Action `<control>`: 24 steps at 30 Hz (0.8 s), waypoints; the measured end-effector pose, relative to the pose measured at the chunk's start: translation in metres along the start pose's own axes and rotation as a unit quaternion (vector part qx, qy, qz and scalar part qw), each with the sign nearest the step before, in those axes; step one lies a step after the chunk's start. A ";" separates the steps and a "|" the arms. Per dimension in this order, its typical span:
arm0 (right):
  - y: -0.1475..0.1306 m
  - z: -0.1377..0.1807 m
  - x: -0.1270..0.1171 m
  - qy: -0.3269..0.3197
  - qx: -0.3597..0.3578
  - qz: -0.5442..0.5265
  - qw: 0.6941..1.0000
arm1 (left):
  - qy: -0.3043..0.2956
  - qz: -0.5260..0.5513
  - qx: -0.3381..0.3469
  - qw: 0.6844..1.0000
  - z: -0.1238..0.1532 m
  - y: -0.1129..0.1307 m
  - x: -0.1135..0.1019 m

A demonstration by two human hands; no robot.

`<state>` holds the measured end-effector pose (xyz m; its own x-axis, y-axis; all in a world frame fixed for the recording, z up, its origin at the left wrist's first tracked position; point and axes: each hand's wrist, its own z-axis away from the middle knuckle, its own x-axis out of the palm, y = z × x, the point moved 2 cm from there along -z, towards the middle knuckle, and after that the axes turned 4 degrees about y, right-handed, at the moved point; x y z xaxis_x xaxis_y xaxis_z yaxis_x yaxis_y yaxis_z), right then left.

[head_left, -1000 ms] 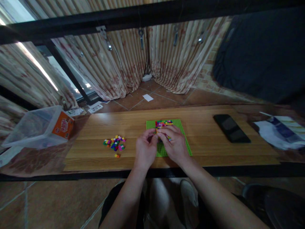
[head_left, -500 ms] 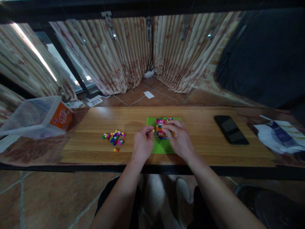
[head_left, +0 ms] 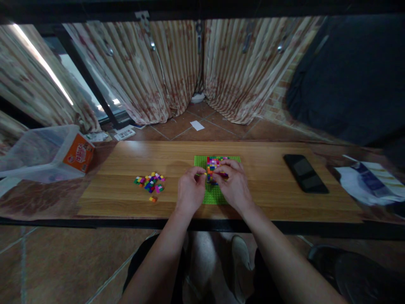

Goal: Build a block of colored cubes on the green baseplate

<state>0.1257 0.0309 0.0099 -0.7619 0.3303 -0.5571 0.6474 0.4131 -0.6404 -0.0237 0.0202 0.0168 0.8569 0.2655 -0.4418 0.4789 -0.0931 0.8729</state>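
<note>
A green baseplate (head_left: 217,197) lies on the wooden board, with a block of small multicoloured bricks (head_left: 214,162) built up on it. My left hand (head_left: 191,189) is at the plate's left edge, thumb and forefinger pinched on a tiny yellow brick (head_left: 205,173). Over the built bricks is my right hand (head_left: 236,183), its thumb and forefinger closed near their left side. Whatever those right fingertips hold is too small to make out, and the hand covers the right part of the bricks. A loose pile of coloured bricks (head_left: 152,182) lies left of my left hand.
An orange-yellow brick piece (head_left: 152,199) lies apart from the pile. On the wooden board (head_left: 268,202) a black phone (head_left: 305,173) rests at the right. A clear plastic bin (head_left: 47,154) stands at the far left, and papers (head_left: 373,181) lie at the far right.
My right hand's thumb and forefinger have shifted slightly left over the bricks, closer to the left fingertips. My left hand keeps its pinch on the yellow brick.
</note>
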 end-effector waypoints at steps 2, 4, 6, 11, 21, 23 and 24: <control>0.000 0.000 0.001 0.004 0.001 -0.001 1.000 | 0.003 0.016 0.001 1.000 -0.001 -0.002 0.002; 0.000 0.000 0.002 0.003 -0.006 -0.001 1.000 | 0.000 0.033 0.000 0.999 -0.001 -0.003 0.004; 0.000 0.000 0.002 0.002 -0.011 -0.003 1.000 | -0.008 0.046 -0.006 0.999 -0.002 -0.004 0.006; 0.002 0.001 0.001 0.002 -0.018 -0.008 1.000 | -0.015 0.066 -0.007 0.998 -0.001 -0.006 0.011; 0.005 0.001 0.001 -0.007 -0.018 -0.022 1.000 | -0.005 0.052 -0.005 0.999 -0.001 0.000 0.015; 0.004 0.001 0.001 -0.006 -0.014 -0.021 1.000 | -0.003 0.063 -0.014 0.998 -0.001 0.000 0.016; 0.003 0.001 0.000 -0.005 -0.013 -0.022 1.000 | -0.004 0.068 -0.018 0.998 -0.001 0.000 0.017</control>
<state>0.1276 0.0315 0.0069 -0.7891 0.3030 -0.5344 0.6128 0.4481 -0.6508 -0.0095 0.0257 0.0100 0.9152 0.2449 -0.3200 0.3509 -0.0939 0.9317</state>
